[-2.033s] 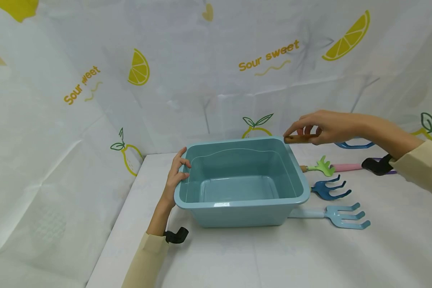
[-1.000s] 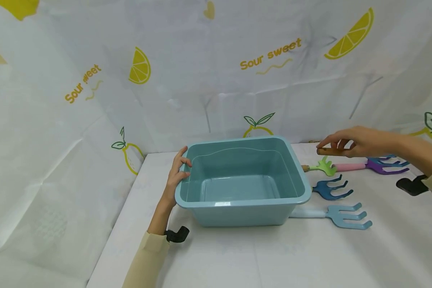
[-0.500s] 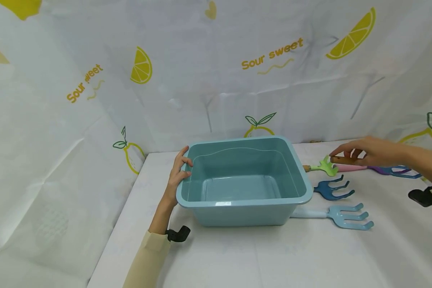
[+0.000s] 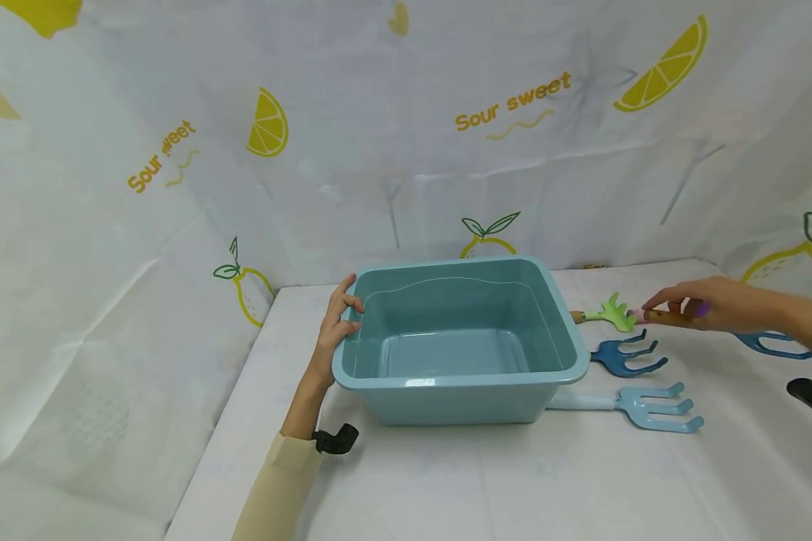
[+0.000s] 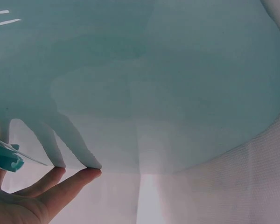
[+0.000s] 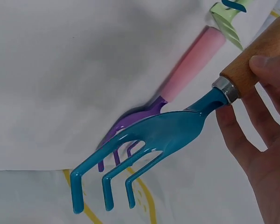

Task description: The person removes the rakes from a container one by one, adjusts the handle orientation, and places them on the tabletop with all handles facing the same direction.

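At its left rim, a light blue-green plastic basin (image 4: 446, 406) is held by my left hand (image 4: 328, 334). Some fingers hook over the rim, while the left wrist view shows fingertips against the outer wall. My right hand (image 4: 727, 304) grips the wooden handle of a blue hand rake (image 6: 172, 130), whose bent tines point away from the palm. Directly beneath it lies a purple hand rake (image 6: 193, 63) with a pink handle, partly hidden in the head view by the right hand. The basin has nothing visible inside.
Right of the basin lie a green hand rake (image 4: 616, 312), a dark blue hand rake (image 4: 625, 358) and a light blue hand rake (image 4: 652, 409), handles partly behind the basin. A lemon-print sheet (image 4: 392, 150) hangs behind the white-covered table (image 4: 433, 488).
From beside the basin's back right corner, my right hand has carried the blue hand rake rightward and lower, over the purple one. My left hand and the basin stay in place.
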`<state>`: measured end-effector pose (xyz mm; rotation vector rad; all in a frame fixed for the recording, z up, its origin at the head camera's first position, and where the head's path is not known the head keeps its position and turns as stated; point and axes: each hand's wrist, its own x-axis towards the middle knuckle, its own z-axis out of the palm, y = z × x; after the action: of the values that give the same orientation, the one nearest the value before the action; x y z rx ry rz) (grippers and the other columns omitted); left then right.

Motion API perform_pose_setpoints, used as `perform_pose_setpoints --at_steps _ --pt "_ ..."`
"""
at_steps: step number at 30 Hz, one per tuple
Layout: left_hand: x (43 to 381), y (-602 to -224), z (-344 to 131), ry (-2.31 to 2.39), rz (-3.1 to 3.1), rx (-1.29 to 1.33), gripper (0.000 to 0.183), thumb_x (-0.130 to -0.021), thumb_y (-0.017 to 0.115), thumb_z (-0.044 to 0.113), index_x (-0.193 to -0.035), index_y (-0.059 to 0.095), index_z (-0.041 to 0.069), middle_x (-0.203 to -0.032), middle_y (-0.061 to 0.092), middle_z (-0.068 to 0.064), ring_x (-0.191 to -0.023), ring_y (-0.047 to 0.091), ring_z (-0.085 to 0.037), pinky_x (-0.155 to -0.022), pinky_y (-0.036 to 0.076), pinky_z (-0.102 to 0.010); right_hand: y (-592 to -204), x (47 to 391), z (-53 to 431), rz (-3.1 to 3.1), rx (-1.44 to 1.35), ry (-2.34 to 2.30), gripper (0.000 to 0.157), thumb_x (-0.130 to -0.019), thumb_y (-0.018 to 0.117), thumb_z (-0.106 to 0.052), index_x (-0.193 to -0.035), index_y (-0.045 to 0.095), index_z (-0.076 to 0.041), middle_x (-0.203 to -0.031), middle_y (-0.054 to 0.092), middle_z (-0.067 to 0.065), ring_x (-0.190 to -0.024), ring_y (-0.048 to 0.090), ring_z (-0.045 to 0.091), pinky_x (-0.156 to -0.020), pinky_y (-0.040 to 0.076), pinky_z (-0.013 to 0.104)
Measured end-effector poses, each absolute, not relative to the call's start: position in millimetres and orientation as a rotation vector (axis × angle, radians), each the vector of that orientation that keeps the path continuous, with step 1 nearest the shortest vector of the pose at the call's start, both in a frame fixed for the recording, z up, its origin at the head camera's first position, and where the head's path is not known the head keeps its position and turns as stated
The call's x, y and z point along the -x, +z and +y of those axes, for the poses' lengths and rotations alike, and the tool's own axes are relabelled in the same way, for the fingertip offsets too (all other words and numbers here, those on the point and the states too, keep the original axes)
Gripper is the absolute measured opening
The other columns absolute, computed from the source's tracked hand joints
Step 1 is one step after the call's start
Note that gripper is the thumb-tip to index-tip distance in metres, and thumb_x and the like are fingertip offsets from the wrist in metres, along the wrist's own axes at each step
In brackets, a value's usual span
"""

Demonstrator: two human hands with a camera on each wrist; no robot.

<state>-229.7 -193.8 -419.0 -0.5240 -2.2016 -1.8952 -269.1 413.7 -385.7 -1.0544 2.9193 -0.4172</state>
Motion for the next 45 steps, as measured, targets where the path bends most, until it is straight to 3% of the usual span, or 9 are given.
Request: perform_pose_setpoints --at_steps 14,20,29,39,45 --pt "228 -417 -193 -1.92 -2.182 0.533 0.035 -0.08 0.042 0.013 -0.108 0.04 -0.006 -0.174 0.014 -0.006 -0.157 0.018 -0.037 -0.116 0.024 -0.065 -406 264 423 2.89 0.818 -0.32 0.046 -0.079 0.075 0.007 -0.121 0.074 -0.013 -0.1 0.065 -0.012 -0.081 0.05 -0.006 -0.069 0.051 0.019" --pt "228 -417 -194 -1.926 -2.181 0.532 0.035 -0.08 0.042 0.013 -0.109 0.041 -0.006 -0.174 0.014 -0.005 -0.157 0.018 -0.037 -0.117 0.024 -0.065 -418 261 429 2.919 0.862 -0.347 0.049 -0.074 0.076 0.01 -0.118 0.074 -0.011 -0.1 0.065 -0.009 -0.081 0.049 -0.006 -0.068 0.05 0.019" --pt "230 -419 -195 -1.928 -2.177 0.547 0.035 -0.079 0.042 0.013 -0.109 0.04 -0.006 -0.173 0.016 0.0 -0.157 0.019 -0.036 -0.116 0.025 -0.064 -441 258 436 2.969 0.968 -0.411 0.044 -0.078 0.079 0.004 -0.111 0.077 -0.023 -0.097 0.063 -0.018 -0.082 0.048 -0.005 -0.067 0.045 0.019" --pt "229 -419 -194 -1.926 -2.179 0.557 0.035 -0.08 0.041 0.014 -0.109 0.04 -0.006 -0.174 0.014 -0.004 -0.158 0.018 -0.037 -0.116 0.025 -0.064 -452 257 434 2.969 0.953 -0.392 0.037 -0.08 0.08 0.002 -0.107 0.079 -0.024 -0.099 0.067 -0.015 -0.081 0.049 -0.006 -0.067 0.048 0.02" --pt "228 -418 -193 -1.929 -2.176 0.552 0.035 -0.08 0.041 0.013 -0.109 0.041 -0.006 -0.172 0.016 0.003 -0.157 0.018 -0.035 -0.116 0.025 -0.063 -450 258 431 2.936 0.949 -0.376 0.035 -0.079 0.079 0.003 -0.107 0.079 -0.019 -0.102 0.07 -0.008 -0.08 0.049 -0.005 -0.067 0.047 0.02"
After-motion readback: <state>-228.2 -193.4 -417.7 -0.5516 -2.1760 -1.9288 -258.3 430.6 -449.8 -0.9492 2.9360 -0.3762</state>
